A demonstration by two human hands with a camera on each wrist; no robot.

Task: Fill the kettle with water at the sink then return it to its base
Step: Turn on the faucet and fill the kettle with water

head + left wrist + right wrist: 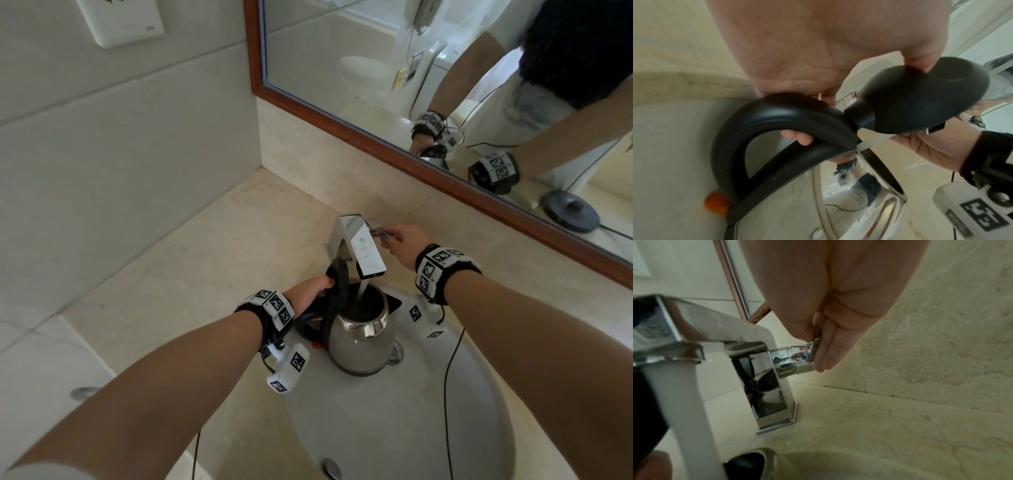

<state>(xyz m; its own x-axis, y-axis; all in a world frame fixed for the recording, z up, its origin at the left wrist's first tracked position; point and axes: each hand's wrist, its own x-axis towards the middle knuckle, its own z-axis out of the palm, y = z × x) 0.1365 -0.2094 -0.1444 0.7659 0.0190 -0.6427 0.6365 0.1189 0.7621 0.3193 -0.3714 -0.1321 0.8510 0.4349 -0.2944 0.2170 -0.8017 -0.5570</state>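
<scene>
Left hand (310, 291) grips the black handle (764, 116) of the steel kettle (361, 337), held in the sink (479, 394), lid (920, 97) open under the running faucet (359, 246); farther right, right hand (407, 245) pinches its lever (803, 356), whose red and blue dots only the right wrist view shows

A wood-framed mirror (342, 116) runs along the wall above the beige stone table (212, 246). In its glass show a toilet (364, 70) and a white unit (442, 65) hung with cables. High on the tiled wall (120, 130) to the left sits a white wall plate (120, 20). A round metal disc (84, 393) lies on the pale surface at the left edge, beside the table.
</scene>
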